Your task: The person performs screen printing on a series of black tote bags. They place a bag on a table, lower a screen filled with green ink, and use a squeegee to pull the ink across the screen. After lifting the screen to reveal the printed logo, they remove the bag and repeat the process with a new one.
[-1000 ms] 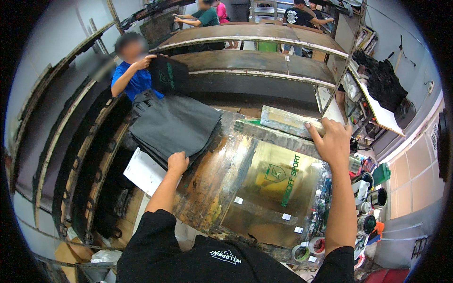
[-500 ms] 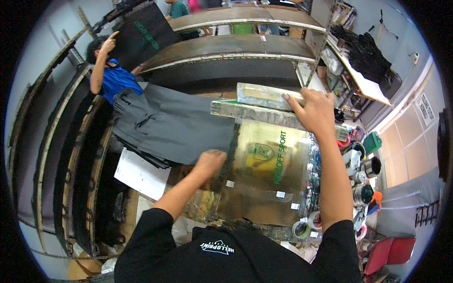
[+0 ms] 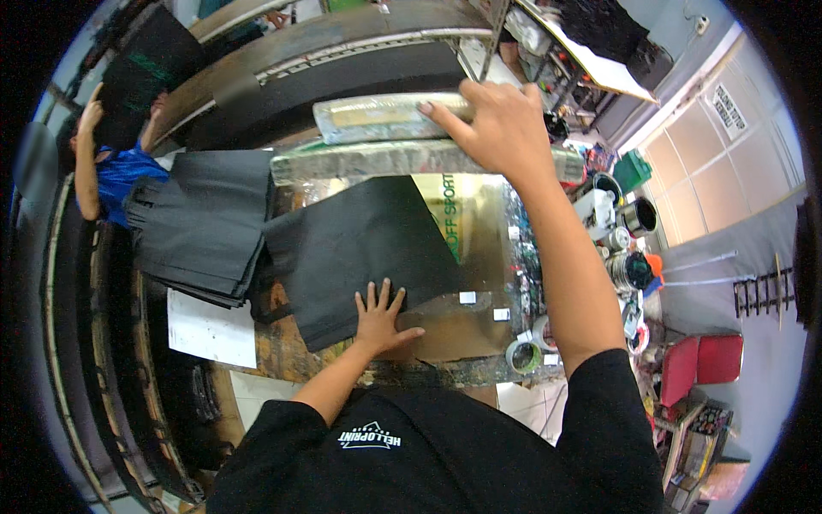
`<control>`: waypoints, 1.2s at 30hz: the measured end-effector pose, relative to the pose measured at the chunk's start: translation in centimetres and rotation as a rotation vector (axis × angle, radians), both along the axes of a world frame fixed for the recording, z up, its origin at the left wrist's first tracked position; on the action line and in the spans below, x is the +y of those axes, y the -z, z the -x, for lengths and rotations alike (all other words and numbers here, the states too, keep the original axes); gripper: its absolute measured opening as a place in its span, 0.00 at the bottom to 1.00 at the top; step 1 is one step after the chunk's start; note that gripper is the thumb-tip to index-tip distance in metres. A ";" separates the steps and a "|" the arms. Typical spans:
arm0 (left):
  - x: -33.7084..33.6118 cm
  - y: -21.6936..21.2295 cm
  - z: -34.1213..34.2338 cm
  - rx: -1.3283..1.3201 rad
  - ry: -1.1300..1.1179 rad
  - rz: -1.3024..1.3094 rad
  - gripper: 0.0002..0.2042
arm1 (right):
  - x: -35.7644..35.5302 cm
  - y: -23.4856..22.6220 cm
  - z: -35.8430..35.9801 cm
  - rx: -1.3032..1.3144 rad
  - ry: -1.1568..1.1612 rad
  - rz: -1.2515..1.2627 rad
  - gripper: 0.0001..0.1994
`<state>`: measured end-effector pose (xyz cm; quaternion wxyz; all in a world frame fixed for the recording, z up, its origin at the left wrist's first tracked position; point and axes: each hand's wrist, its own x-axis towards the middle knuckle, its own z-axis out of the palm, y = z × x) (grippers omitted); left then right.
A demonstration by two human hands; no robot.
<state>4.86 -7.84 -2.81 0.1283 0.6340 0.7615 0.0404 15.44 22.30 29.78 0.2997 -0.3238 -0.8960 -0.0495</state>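
Can't tell contents of the round silver-and-black can (image 3: 637, 217) or green plastic box (image 3: 632, 171), off right. Got left hand (image 3: 377, 327) splayed palm-down at the near edge of a flat black fabric piece (image 3: 368, 248) on the stained brown bench (image 3: 287, 355), gripping nothing. Got right hand (image 3: 503, 128) clamped over a pale tape-wrapped bar (image 3: 385, 117), far side, with arm outstretched.

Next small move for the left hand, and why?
Probably rotate the flat black fabric piece straight: it lies askew over the glossy yellowish-brown panel, leaving part of the green print uncovered, and the spread left hand rests across its lower edge.
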 end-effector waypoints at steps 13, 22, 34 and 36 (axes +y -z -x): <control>12.2 0.3 -1.3 0.005 0.423 0.053 0.60 | 0.9 0.4 0.0 0.017 -0.028 -0.062 0.35; 10.5 0.8 -2.5 -0.024 0.421 -0.015 0.60 | 0.9 0.4 0.2 0.010 -0.011 -0.059 0.36; 5.2 2.9 -5.7 -0.130 0.261 -0.205 0.59 | 1.2 0.8 -0.1 -0.050 0.002 -0.069 0.36; 4.8 2.9 -5.6 -0.140 0.264 -0.206 0.59 | 0.9 0.4 0.0 -0.077 0.010 -0.037 0.36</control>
